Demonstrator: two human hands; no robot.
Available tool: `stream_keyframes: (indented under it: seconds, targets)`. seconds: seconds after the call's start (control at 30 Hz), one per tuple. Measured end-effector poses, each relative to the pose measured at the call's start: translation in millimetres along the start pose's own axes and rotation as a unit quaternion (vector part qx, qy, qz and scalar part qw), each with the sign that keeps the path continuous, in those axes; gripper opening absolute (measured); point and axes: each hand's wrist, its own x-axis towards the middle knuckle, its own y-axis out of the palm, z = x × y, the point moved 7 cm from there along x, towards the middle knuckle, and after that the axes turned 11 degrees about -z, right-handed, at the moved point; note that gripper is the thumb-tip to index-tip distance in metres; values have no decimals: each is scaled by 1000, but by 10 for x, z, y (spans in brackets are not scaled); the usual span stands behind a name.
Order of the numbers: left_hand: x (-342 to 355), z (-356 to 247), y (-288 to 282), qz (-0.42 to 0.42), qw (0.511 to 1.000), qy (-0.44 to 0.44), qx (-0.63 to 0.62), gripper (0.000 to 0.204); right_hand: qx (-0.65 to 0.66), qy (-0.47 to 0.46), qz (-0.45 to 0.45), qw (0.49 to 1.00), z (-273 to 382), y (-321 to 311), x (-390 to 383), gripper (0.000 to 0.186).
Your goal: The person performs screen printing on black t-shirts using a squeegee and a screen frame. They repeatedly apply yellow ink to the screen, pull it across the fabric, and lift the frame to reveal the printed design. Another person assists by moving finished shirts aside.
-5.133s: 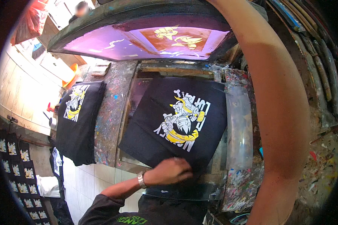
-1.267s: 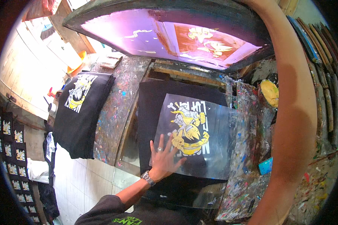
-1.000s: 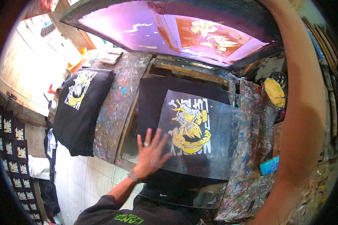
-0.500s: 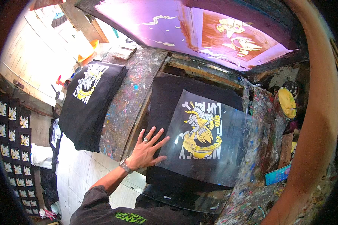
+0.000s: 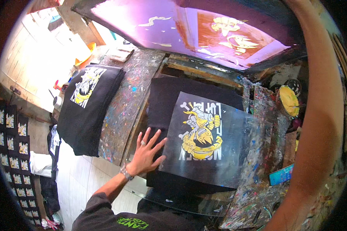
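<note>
My left hand [image 5: 144, 156] has a ring and a metal watch, fingers spread flat on black fabric [image 5: 162, 102] at the left edge of a clear sheet [image 5: 227, 169]. Through or on that sheet a yellow, grey and white cartoon design [image 5: 200, 131] shows; I cannot tell which layer carries each part. My right forearm [image 5: 316, 115] reaches up along the right side, its hand out of view beside a raised screen frame [image 5: 158, 38]. The frame's purple mesh has pale figure shapes in it.
A stack of printed black fabric [image 5: 81, 127] lies left on the paint-spattered table [image 5: 119, 123]. At right are a yellow ink container [image 5: 288, 100] and a phone [image 5: 279, 175]. Printed pieces [image 5: 15, 161] are laid in rows at far left, and an orange basin [image 5: 85, 54] is behind.
The clear sheet has appeared over the printed fabric since the earliest frame. My left hand has shifted left from on the sheet to its edge. The view has swung slightly.
</note>
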Motion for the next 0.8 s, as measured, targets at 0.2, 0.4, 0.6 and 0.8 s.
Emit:
stream_keyframes:
  seconds: [0.2,0.4,0.6,0.8]
  targets:
    - [300,-1543,285,26,960,-19,-280,65,-8,47,7,999,79,-15,-228,94]
    - [914,-925,-1769,-402,915,28,19,56,-75,-43,10,996,623,46,-1356,71]
    - [286,-146,-1398,-93,976,95,171,50,-53,-31,17,998,1335,405,-3540,51]
    - [-314,65,-480,-42,997,69,21,42,91,46,142,985,1481,1108,-4443,39]
